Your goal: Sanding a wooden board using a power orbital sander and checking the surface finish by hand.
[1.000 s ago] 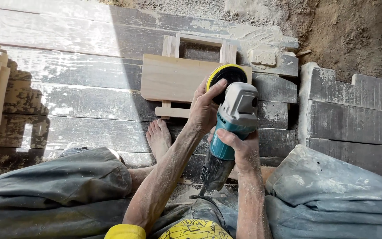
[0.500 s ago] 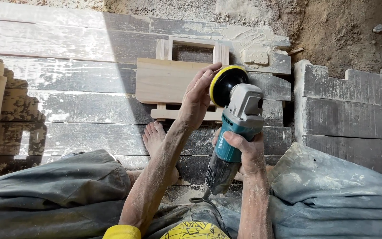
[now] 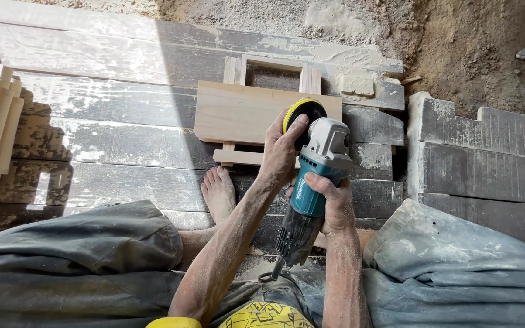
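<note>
sander (image 3: 314, 176) teal-grey | disc (image 3: 302, 112) black, yellow rim | board (image 3: 244, 112) pale
</note>
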